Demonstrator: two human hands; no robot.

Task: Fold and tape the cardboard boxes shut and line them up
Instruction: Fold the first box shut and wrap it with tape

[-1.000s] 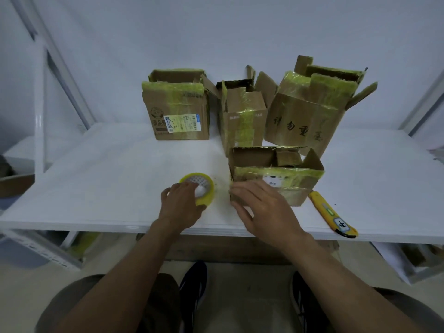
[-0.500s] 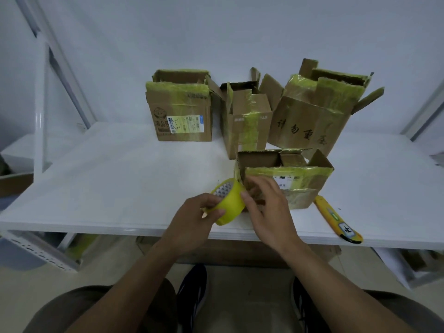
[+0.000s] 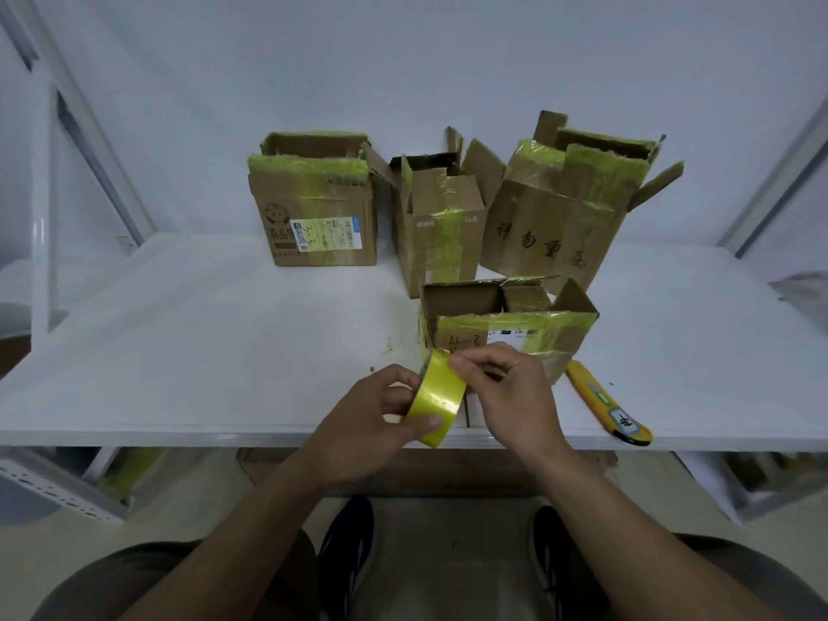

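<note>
Left hand (image 3: 367, 425) grips yellow tape roll (image 3: 438, 398) above the white table (image 3: 201, 351) edge, right hand (image 3: 508, 396) pinches its rim, just before the small open box (image 3: 537, 333); thin tape end could slip or tear.

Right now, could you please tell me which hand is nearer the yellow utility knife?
Right. The right hand is just left of the utility knife, pinching the tape roll; the left hand holds the roll farther left.
</note>
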